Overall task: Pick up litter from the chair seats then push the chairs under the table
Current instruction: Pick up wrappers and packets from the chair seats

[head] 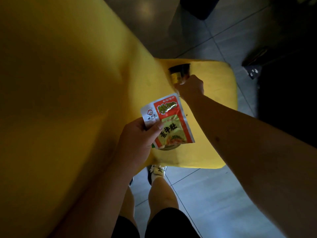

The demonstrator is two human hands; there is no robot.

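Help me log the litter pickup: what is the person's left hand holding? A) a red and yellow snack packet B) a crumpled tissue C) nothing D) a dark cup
A: the left hand pinches a red and yellow snack packet above the yellow chair seat, while the right hand is at the dark cup.

Dim grey tiled floor (214, 194)

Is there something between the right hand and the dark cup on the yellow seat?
Nothing visible. The right hand is already at the dark cup, fingers touching its side, on the yellow seat. The left hand holds the snack packet nearer the camera, off that path.
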